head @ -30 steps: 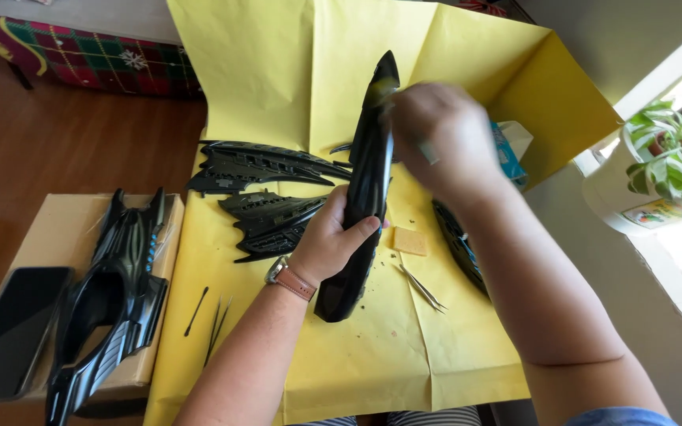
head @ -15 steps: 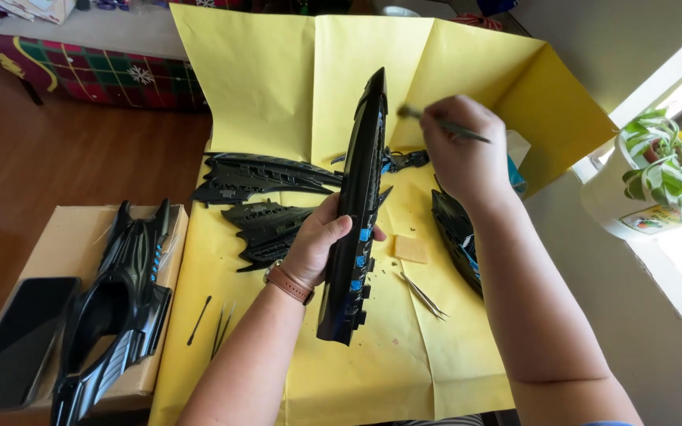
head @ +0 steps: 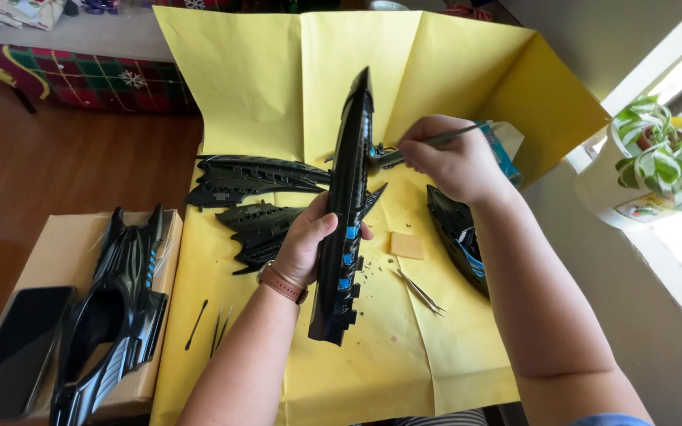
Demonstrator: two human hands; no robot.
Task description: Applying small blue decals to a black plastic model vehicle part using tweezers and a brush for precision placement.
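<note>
My left hand [head: 309, 241] grips a long black hull piece [head: 347, 213] with blue spots, fingers wrapped round its middle, holding it on edge above the yellow paper [head: 254, 87]. My right hand [head: 447, 162] pinches a thin tool [head: 424, 143], its tip at the hull's side near the top. Black winged parts [head: 258, 193] lie left of the hull on the paper. Tweezers [head: 420, 292] and a tan sponge [head: 406, 245] lie just right of it. Another black shell [head: 112, 308] sits on a cardboard box [head: 57, 244], phone [head: 13, 347] beside it.
</note>
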